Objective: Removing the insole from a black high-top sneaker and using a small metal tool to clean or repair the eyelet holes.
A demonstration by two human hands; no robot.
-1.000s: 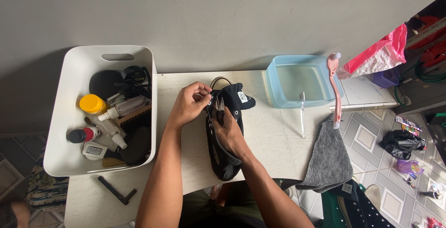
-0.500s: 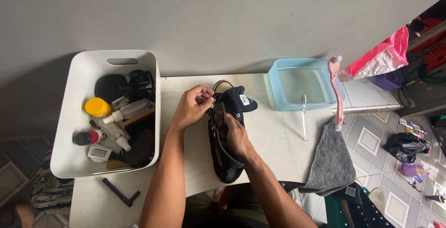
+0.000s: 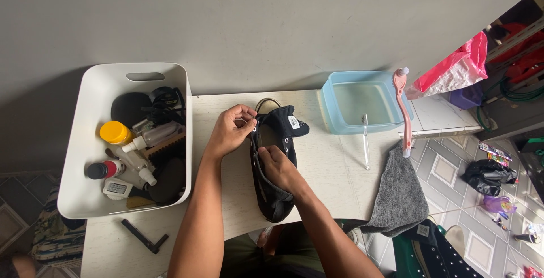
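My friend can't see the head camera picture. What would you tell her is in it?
Two bare hands work on a black shoe lying on a pale table: the left hand pinches its upper edge, the right hand presses on its middle. A white bin of bottles and brushes sits left, a blue tub of water right.

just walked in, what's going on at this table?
A person is working on a black high-top shoe lying on the white table. The left hand pinches the edge by the eyelets near the shoe's top; the right hand presses on the shoe's opening. A white bin of bottles and brushes sits to the left, a blue tub of water and pink brush to the right, and a grey cloth hangs off the edge.
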